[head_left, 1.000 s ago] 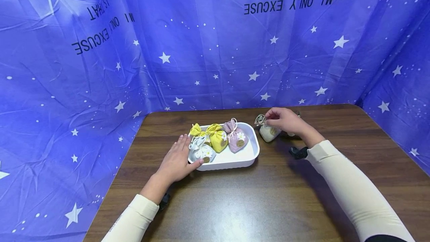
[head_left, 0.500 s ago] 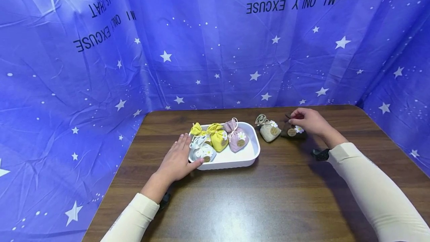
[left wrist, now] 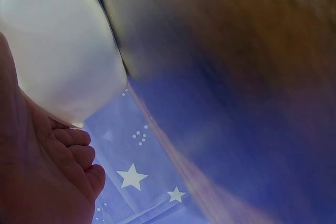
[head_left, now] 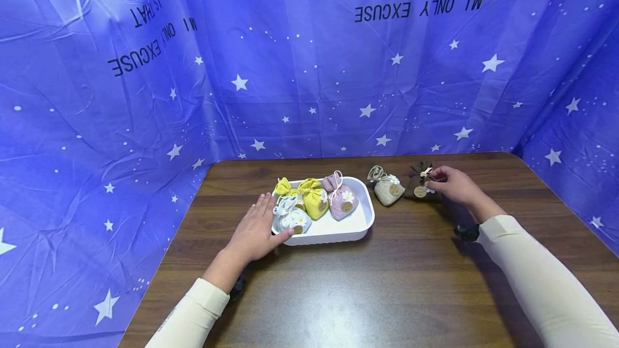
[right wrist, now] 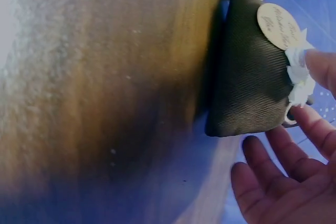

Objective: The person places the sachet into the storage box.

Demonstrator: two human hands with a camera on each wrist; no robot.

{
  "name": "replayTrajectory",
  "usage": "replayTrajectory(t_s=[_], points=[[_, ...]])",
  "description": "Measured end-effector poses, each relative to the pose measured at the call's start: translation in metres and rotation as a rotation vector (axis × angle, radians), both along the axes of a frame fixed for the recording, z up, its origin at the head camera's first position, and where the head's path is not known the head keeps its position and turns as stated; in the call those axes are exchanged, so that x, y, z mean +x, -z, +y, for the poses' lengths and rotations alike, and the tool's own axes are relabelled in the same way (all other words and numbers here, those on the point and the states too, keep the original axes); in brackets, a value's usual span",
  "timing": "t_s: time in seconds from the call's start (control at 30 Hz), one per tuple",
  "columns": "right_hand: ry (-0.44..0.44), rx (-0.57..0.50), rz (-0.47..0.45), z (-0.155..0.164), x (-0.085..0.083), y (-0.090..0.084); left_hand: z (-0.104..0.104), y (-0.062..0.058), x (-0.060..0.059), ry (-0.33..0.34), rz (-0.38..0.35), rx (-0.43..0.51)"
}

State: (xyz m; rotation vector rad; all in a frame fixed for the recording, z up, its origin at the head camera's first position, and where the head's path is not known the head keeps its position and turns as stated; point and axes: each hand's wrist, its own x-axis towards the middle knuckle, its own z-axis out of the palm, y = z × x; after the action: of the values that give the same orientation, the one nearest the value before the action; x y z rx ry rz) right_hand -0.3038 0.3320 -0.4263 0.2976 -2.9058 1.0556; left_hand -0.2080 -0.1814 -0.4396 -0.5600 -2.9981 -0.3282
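Observation:
In the head view my left hand (head_left: 253, 230) lies flat along the left end of a white tray (head_left: 338, 239), its thumb on the front rim. Inside the tray are two yellow drawstring pouches, one in plain sight (head_left: 314, 205), a pale blue pouch (head_left: 288, 216) and a mauve pouch (head_left: 341, 202). My right hand (head_left: 454, 184) pinches a dark brown drawstring pouch (head_left: 416, 182) at its white flower, beside the tied neck. In the right wrist view, thumb and forefinger flank the flower (right wrist: 299, 74), other fingers spread loosely. Left of it lies a beige pouch (head_left: 388, 189).
The pouches and tray stand toward the back of a brown wooden table (head_left: 358, 294). A blue star-printed curtain (head_left: 309, 69) hangs behind and at both sides. A dark wrist strap piece (head_left: 466, 231) hangs under my right wrist.
My right hand has moved right from the beige pouch to the brown one, first at its neck, then lower by the flower. The left hand has stayed on the tray.

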Motion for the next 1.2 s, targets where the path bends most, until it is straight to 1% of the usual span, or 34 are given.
replayTrajectory(t_s=[0.13, 0.37, 0.6, 0.77, 0.87, 1.07, 1.2], points=[[-0.018, -0.039, -0.038, 0.001, -0.002, 0.006, 0.001, 0.000, 0.000, -0.001, -0.006, 0.003], [0.008, -0.051, -0.080, 0.004, -0.002, 0.010, 0.001, -0.003, 0.002, 0.001, -0.006, 0.007], [-0.004, -0.108, -0.101, 0.003, 0.001, 0.011, 0.000, -0.002, 0.001, -0.002, -0.001, 0.004], [-0.009, -0.164, -0.132, 0.005, 0.001, 0.014, 0.000, -0.002, 0.001, -0.002, -0.002, 0.006], [-0.002, -0.195, -0.153, 0.006, 0.002, 0.015, 0.000, -0.002, 0.002, -0.003, -0.008, 0.007], [0.008, -0.235, -0.201, 0.008, 0.004, 0.018, 0.000, -0.002, 0.002, 0.001, 0.004, 0.013], [0.015, -0.284, -0.220, 0.008, 0.005, 0.022, 0.000, -0.001, 0.001, -0.002, 0.002, 0.012]])
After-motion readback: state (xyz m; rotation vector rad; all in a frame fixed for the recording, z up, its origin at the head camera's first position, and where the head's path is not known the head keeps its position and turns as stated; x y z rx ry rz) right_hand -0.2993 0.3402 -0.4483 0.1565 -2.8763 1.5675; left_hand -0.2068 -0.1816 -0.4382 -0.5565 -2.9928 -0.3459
